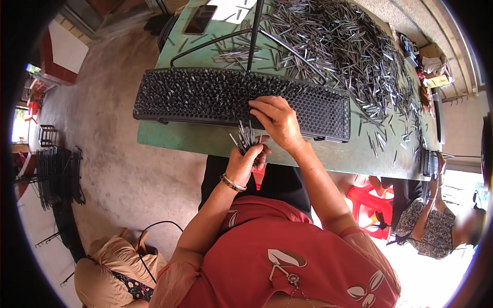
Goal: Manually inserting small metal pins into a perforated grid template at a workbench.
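A long black perforated rack lies across the table in front of me. Thin dark rods stand packed in its left and middle holes, while bare holes show toward the right end. Near the rack's front edge, my left hand is closed round a bundle of thin dark rods, their ends fanning upward. My right hand is over the middle of the rack, its fingertips pinched together where the rods meet the bare holes. Whatever those fingertips hold is too small to make out.
A big heap of loose dark rods covers the far right of the green table. A black metal frame rises behind the rack. A phone lies far left. Another person works at the right, near a red stool.
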A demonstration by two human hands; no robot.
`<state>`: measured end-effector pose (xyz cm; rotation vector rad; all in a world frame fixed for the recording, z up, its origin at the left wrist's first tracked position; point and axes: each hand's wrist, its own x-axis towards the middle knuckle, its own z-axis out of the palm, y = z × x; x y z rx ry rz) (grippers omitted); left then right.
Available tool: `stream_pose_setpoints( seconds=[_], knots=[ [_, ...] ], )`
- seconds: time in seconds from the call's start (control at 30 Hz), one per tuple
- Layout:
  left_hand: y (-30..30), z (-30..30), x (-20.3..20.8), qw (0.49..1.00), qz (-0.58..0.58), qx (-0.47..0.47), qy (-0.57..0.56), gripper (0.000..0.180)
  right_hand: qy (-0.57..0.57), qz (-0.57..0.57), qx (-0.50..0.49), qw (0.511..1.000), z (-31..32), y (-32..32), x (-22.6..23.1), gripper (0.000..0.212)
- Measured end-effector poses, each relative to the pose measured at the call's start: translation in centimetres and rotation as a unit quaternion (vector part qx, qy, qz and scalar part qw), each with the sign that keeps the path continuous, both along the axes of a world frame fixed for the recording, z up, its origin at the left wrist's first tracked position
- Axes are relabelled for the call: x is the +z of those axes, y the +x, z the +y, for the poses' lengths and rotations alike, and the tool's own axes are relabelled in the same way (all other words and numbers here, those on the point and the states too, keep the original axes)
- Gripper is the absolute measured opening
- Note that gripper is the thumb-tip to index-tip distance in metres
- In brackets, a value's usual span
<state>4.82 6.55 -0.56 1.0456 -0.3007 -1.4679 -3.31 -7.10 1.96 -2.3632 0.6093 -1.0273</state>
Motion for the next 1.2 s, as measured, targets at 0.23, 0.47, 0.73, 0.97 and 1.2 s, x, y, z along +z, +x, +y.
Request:
stream_pose_setpoints(
  seconds=[0.23,0.47,0.73,0.97,1.2],
  knots=[
    [-0.1,0.0,0.3,1.000,-0.004,-0.002,0.001,0.028,-0.059,0.041,-0.007,0.997,0.2,-0.1,0.5,0.024],
    [-0.2,0.0,0.1,1.000,-0.006,0.003,0.001,0.021,-0.054,0.018,0.029,0.998,0.3,0.1,0.3,0.027],
    [0.0,0.1,-0.1,1.000,-0.013,0.000,-0.003,0.019,-0.087,0.053,0.045,0.994,0.3,0.4,0.9,0.033],
    [0.0,0.0,0.0,1.000,0.004,0.010,-0.009,0.025,-0.047,-0.019,-0.030,0.998,0.7,0.1,-0.2,0.026],
    [0.1,-0.1,-0.4,0.999,0.030,0.018,-0.023,0.024,-0.079,0.016,-0.033,0.996,0.9,-0.3,0.0,0.026]
  ],
)
